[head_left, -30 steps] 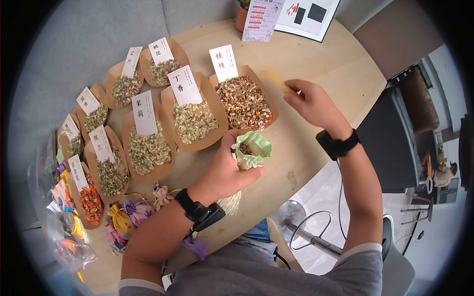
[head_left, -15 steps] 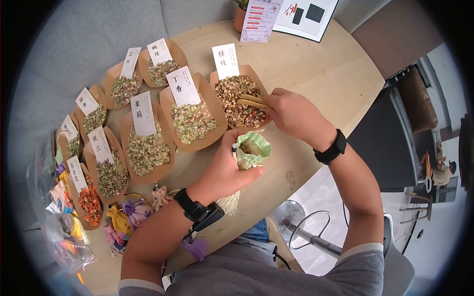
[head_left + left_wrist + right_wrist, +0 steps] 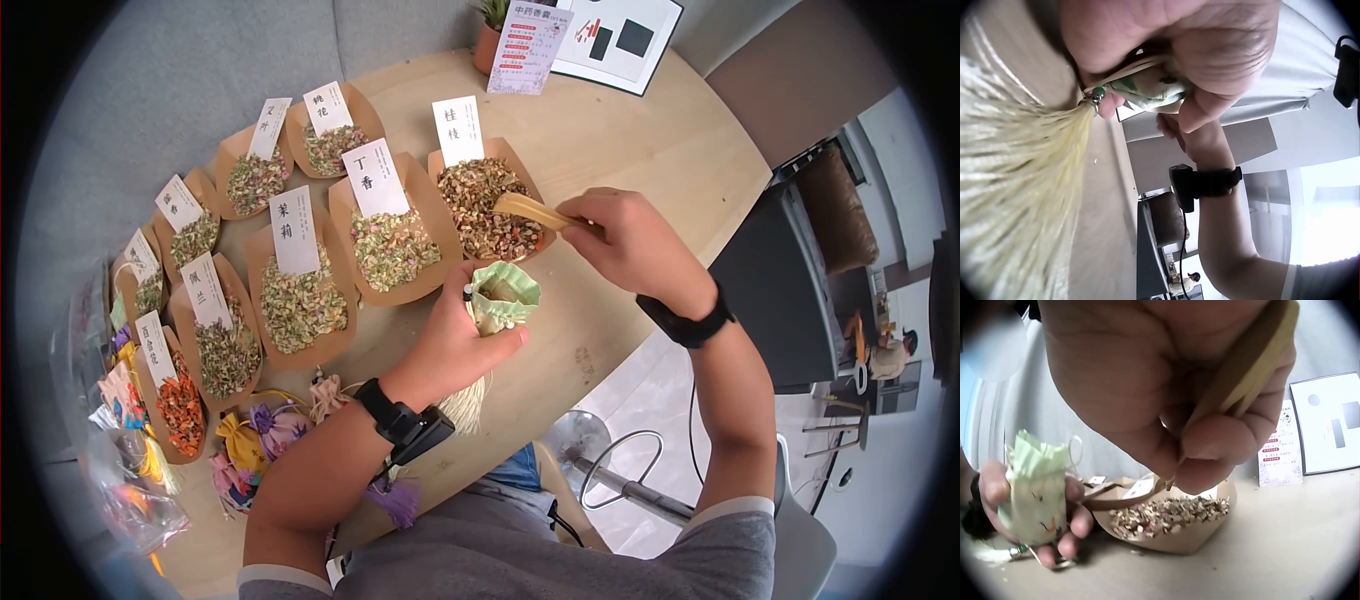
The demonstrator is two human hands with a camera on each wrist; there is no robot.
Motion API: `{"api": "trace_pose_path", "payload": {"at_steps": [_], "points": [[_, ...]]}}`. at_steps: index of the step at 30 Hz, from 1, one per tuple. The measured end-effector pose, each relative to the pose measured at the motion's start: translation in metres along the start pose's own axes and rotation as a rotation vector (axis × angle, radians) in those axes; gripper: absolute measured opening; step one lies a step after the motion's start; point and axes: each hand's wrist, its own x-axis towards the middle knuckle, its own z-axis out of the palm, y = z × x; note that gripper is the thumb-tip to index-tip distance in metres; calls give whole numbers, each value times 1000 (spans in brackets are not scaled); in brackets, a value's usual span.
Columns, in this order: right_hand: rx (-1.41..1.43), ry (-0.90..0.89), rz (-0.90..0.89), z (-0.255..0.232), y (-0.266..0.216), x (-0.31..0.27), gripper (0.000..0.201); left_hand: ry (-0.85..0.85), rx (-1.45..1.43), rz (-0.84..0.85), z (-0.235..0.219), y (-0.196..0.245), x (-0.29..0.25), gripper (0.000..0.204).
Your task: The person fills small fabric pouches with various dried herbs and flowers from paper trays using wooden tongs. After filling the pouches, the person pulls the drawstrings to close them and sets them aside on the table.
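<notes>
My left hand holds a small light-green drawstring pouch upright, its mouth spread and facing up. A cream tassel hangs below it. My right hand pinches pale wooden tongs, whose tips lie over the front part of a brown paper tray of chopped dried herbs. A white label card stands at the back of that tray. In the right wrist view the tongs' end by the fingers is large and close, and the tips are partly hidden.
Several more labelled paper trays of dried flowers and herbs stand to the left. Colourful pouches lie at the near left. A printed card, a framed picture and a potted plant are at the back. The table's edge runs diagonally nearby.
My right hand has brought the tongs from the right of the tray to over its herbs, then turned and drawn back slightly. The left hand with the pouch has barely moved.
</notes>
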Motion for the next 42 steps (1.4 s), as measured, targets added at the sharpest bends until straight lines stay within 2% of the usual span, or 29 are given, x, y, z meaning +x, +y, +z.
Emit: {"api": "trace_pose_path", "payload": {"at_steps": [5,8,12,16,21,23,26,29,35,39,42], "points": [[168,-138,-18,-35,-30,-28,25,37,59,55,-1,-6,0,68],[117,-106,7,-35,-26,-26,23,36,35,23,0,-5,0,70],[-36,-1,40,-6,6,-8,19,30,78,22,-1,-1,-1,72],[-91,-84,124,23,27,9,18,29,53,-1,0,2,-1,72],[-46,-226,179,28,12,17,22,21,58,11,0,2,0,70],[-123,-186,69,30,11,15,19,15,38,-11,0,3,0,69],[-211,-108,28,38,7,12,16,13,14,-16,1,2,0,68],[-300,-118,44,44,6,13,14,10,17,-9,1,1,0,68],[-270,-63,35,47,20,13,13,11,46,12,0,3,0,70],[-207,-29,45,34,16,7,14,3,35,16,1,2,0,72],[-113,32,-12,20,11,1,18,6,32,28,0,0,1,72]]}}
